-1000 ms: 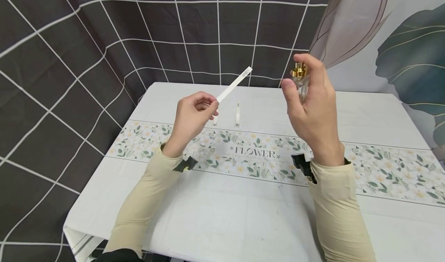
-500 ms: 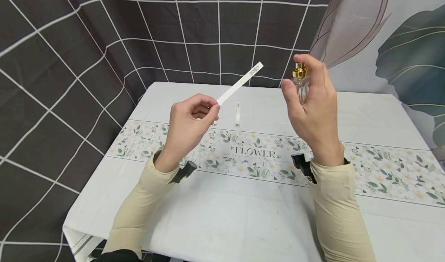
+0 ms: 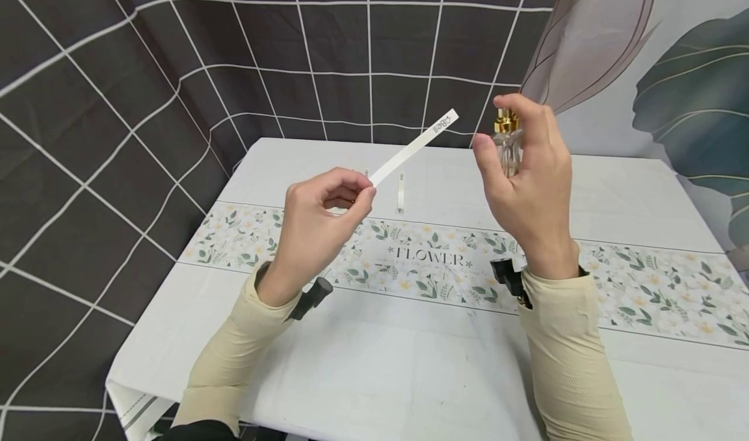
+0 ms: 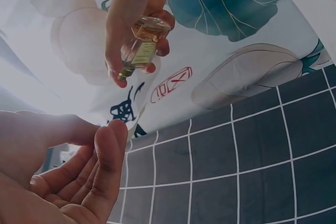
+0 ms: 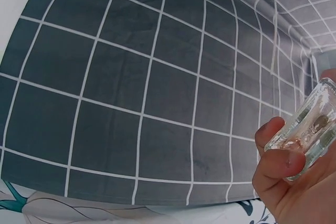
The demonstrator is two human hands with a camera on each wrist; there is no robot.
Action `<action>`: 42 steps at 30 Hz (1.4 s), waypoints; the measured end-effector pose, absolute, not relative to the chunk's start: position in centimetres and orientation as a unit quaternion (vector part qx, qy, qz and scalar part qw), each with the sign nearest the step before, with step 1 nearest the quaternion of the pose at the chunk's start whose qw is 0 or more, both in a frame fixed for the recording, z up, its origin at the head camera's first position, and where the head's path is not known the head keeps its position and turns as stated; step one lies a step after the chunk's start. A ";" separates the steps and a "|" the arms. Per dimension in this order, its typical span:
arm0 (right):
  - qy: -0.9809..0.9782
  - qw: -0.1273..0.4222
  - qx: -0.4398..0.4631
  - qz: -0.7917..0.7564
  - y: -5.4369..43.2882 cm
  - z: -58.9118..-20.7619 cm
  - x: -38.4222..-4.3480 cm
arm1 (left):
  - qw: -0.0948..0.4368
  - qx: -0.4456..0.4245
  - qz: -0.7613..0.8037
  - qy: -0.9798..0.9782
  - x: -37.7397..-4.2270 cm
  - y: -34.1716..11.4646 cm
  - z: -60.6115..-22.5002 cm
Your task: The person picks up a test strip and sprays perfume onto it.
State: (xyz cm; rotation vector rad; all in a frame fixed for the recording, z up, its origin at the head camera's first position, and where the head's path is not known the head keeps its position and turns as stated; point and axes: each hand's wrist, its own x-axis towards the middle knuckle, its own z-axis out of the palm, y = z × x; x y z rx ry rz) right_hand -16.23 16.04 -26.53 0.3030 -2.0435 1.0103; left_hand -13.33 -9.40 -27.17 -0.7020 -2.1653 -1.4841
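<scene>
In the head view my left hand (image 3: 324, 226) pinches one end of a white perfume test strip (image 3: 414, 147) between thumb and fingers. Its printed end points up and right, toward the bottle but apart from it. My right hand (image 3: 529, 181) grips a clear glass perfume bottle (image 3: 508, 153) with a gold spray neck (image 3: 506, 121), the index finger on its top. From the left wrist view, the bottle (image 4: 144, 45) shows a pale label and some amber liquid. In the right wrist view its glass base (image 5: 310, 129) sits among the fingers.
Another test strip (image 3: 400, 192) lies on the white tablecloth (image 3: 409, 343) behind the floral band (image 3: 661, 291). One more strip is mostly hidden behind my left hand. A dark gridded curtain (image 3: 328, 44) hangs at the back and left; a leaf-patterned cloth (image 3: 696, 103) hangs at right.
The left hand has shifted slightly, and the test strip's printed end has moved right, closer to the bottle. My right hand and the perfume bottle have stayed nearly still.
</scene>
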 end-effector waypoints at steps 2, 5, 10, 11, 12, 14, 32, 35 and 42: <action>-0.809 0.413 0.120 0.401 16.0 -26.6 -16.3 | 0.212 -0.255 -0.533 -0.778 -13.3 -9.4 -27.2; -0.804 0.421 0.120 0.403 16.0 -26.5 -16.3 | 0.217 -0.258 -0.532 -0.777 -13.2 -9.4 -27.2; -0.796 0.431 0.121 0.406 15.9 -26.5 -16.3 | 0.223 -0.263 -0.526 -0.777 -13.1 -9.4 -27.2; -0.795 0.433 0.122 0.407 15.9 -26.5 -16.3 | 0.223 -0.264 -0.525 -0.778 -13.1 -9.4 -27.2; -0.793 0.435 0.122 0.409 15.9 -26.5 -16.3 | 0.224 -0.264 -0.524 -0.778 -13.1 -9.4 -27.2; -0.791 0.437 0.123 0.410 15.9 -26.5 -16.4 | 0.225 -0.265 -0.524 -0.778 -13.1 -9.4 -27.1; -0.788 0.446 0.121 0.407 15.8 -26.5 -16.5 | 0.227 -0.266 -0.522 -0.778 -13.2 -9.5 -27.2; -0.788 0.446 0.121 0.406 15.9 -26.5 -16.5 | 0.229 -0.264 -0.522 -0.778 -13.2 -9.5 -27.1; -0.790 0.446 0.123 0.403 16.0 -26.6 -16.5 | 0.233 -0.264 -0.517 -0.780 -13.2 -9.6 -27.1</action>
